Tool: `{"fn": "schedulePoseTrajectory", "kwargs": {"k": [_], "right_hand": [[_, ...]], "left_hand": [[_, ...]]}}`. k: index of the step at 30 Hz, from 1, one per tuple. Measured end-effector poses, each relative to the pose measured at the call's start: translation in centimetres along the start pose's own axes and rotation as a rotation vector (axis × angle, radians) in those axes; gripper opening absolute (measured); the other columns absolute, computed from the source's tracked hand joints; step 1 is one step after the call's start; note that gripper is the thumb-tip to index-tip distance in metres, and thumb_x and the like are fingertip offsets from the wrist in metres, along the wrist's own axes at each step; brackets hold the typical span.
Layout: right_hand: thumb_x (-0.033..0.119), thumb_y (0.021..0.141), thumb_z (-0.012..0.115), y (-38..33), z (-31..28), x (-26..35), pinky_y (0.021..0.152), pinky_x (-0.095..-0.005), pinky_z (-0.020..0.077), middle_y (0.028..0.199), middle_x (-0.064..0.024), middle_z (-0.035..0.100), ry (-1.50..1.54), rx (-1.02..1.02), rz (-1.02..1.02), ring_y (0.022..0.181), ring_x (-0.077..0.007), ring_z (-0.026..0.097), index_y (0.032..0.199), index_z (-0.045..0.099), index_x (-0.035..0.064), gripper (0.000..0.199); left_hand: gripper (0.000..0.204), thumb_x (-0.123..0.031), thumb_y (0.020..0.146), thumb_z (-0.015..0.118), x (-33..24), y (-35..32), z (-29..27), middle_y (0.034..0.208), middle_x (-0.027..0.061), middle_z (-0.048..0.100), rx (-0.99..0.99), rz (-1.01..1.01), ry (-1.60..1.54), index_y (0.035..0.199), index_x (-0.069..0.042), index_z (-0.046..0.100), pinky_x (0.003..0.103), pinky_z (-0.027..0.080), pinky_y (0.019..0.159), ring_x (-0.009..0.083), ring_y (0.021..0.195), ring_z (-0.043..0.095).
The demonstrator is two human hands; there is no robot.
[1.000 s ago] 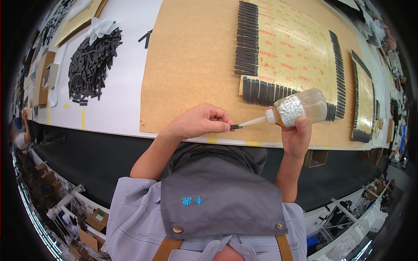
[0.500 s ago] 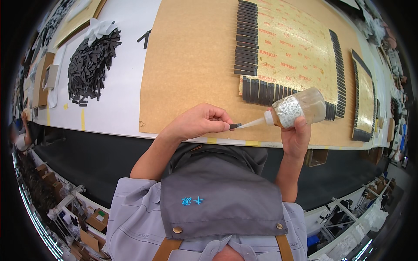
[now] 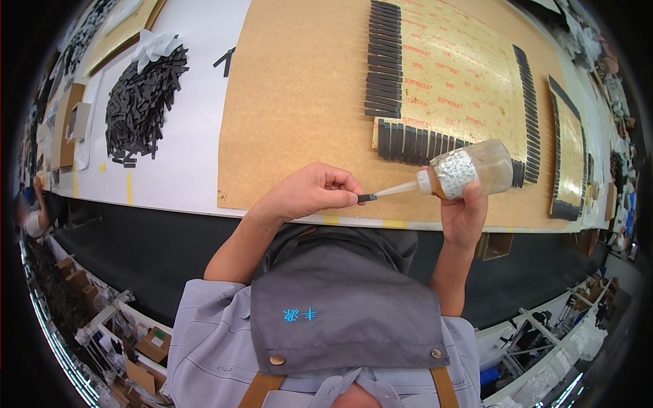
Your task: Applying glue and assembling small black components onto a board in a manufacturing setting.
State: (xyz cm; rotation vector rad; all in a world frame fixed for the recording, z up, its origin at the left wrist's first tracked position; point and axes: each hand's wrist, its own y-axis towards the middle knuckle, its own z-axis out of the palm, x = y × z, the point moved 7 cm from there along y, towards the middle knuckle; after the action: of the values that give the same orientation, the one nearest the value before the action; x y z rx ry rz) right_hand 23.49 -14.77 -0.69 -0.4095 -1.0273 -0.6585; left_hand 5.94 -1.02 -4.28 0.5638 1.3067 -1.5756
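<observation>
Between the thumb and fingers of my left hand (image 3: 320, 190) is a small black strip (image 3: 366, 198), its free end pointing right. My right hand (image 3: 464, 211) is wrapped round a clear squeeze bottle (image 3: 486, 166) with a pale label, a white cap and some amber liquid inside. The bottle lies tilted, and its long narrow nozzle (image 3: 398, 188) reaches down-left to the strip's end. Whether the tip touches the strip I cannot tell. Just beyond the bottle, black strips (image 3: 415, 141) stand in a row along the near edge of a yellowish printed sheet (image 3: 456, 81).
A brown board (image 3: 292, 102) covers the middle of the white table (image 3: 197, 122). On the left lies a heap of black strips (image 3: 143, 105) with white crumpled material (image 3: 155, 47) on top. A second strip-edged sheet (image 3: 568, 153) lies at the right. Another person's arm (image 3: 42, 207) shows far left.
My right hand and the bottle have shifted slightly to the right, drawing the nozzle tip a little along the strip's end. My left hand stays nearly still with the strip.
</observation>
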Motion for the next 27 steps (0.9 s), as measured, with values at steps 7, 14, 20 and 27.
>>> {"fn": "schedulePoseTrajectory", "kwargs": {"k": [7,14,20,27], "right_hand": [[0.038,0.084,0.059,-0.1,-0.3,-0.2,0.09,-0.0475,0.0469,0.116,-0.011,0.053,-0.102,0.05,0.018,0.106,-0.0254,0.055,0.125,0.038,-0.0005,0.06],[0.048,0.083,0.057,-0.1,1.1,0.3,0.09,-0.0479,0.0459,0.114,-0.0112,0.053,0.257,0.189,0.066,0.106,-0.0278,0.055,0.127,0.038,0.0045,0.065],[0.049,0.084,0.056,-0.2,0.7,-0.4,0.095,-0.0498,0.0421,0.117,-0.0079,0.054,0.107,0.012,0.024,0.107,-0.0252,0.055,0.128,0.038,0.0056,0.065],[0.045,0.084,0.057,0.2,1.8,-0.7,0.095,-0.0508,0.0422,0.116,-0.008,0.055,0.104,0.052,-0.006,0.106,-0.0251,0.056,0.127,0.039,0.0046,0.062]], "left_hand": [[0.016,-0.013,0.081,0.061,-0.2,-0.2,-0.1,0.072,-0.0036,0.054,-0.018,0.002,-0.018,0.088,0.001,0.063,0.019,0.034,0.057,0.0029,0.065,0.044],[0.013,-0.011,0.083,0.061,-0.3,0.1,-0.5,0.07,-0.0049,0.052,-0.084,0.14,-0.033,0.089,0.0,0.063,0.018,0.034,0.057,0.0024,0.065,0.044],[0.008,-0.004,0.082,0.057,0.1,0.0,-1.0,0.073,-0.0008,0.052,0.002,0.318,-0.305,0.088,0.0,0.06,0.019,0.035,0.055,0.0056,0.063,0.044],[0.006,-0.004,0.076,0.054,-0.3,0.3,0.0,0.08,0.0044,0.049,0.162,0.486,-0.449,0.08,0.0,0.055,0.022,0.038,0.058,0.0091,0.066,0.045]]}}
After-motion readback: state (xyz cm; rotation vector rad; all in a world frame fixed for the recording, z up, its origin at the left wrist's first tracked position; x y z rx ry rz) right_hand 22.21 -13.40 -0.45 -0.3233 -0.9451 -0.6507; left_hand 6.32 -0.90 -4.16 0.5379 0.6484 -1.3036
